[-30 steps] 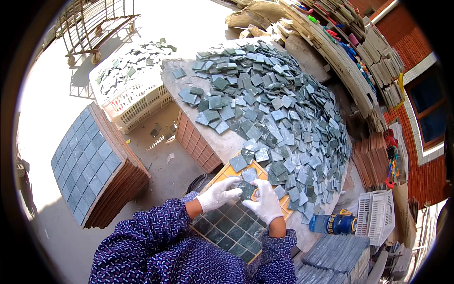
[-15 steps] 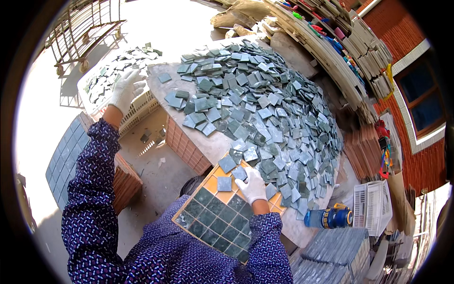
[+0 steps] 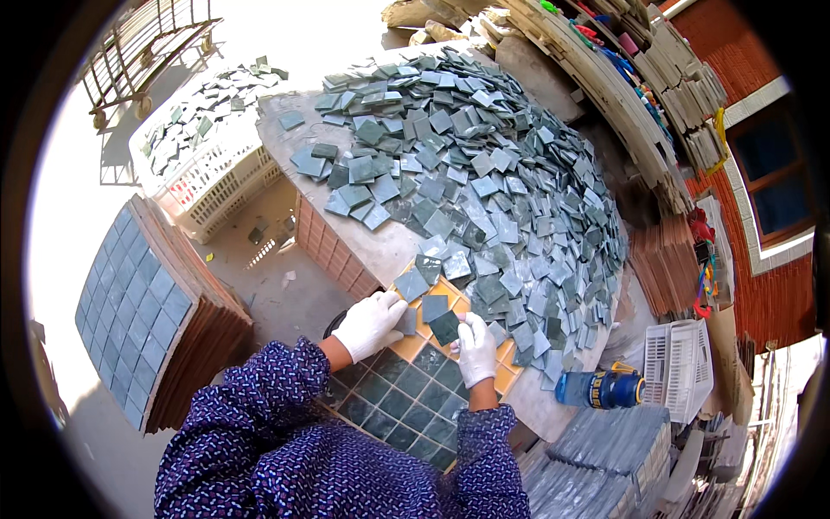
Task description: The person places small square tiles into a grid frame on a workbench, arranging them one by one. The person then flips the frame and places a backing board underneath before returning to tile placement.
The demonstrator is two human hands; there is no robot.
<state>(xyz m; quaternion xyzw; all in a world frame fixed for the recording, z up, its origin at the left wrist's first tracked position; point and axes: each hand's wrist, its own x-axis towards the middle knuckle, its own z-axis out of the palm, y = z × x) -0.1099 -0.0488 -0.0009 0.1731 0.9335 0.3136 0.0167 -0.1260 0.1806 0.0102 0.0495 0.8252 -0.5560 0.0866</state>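
Note:
A yellow tray with a square grid [image 3: 506, 378] lies across my lap against the table edge. Dark green square stone tiles [image 3: 393, 405] fill its nearer rows. My white-gloved left hand [image 3: 370, 327] has its fingers closed at the edge of a grey stone tile [image 3: 406, 322] over the tray's left side. In my right hand [image 3: 475, 353], also gloved, a dark green stone tile [image 3: 444, 329] is pinched between thumb and fingers. Just beyond it lies a blue-grey tile [image 3: 434, 307]; more loose tiles [image 3: 411, 284] rest at the tray's far corner.
A large heap of loose tiles [image 3: 493, 208] covers the table [image 3: 393, 246]. At left stand a stack of tiled boards [image 3: 130, 311] and a white crate [image 3: 229, 190] of tiles. A blue bottle [image 3: 598, 389], a white basket [image 3: 679, 372] and stacked grey tiles [image 3: 609, 441] are at right.
My left hand has come from beside the crate down to the tray and closed at a grey tile. My right hand has shifted slightly and now holds a dark green tile.

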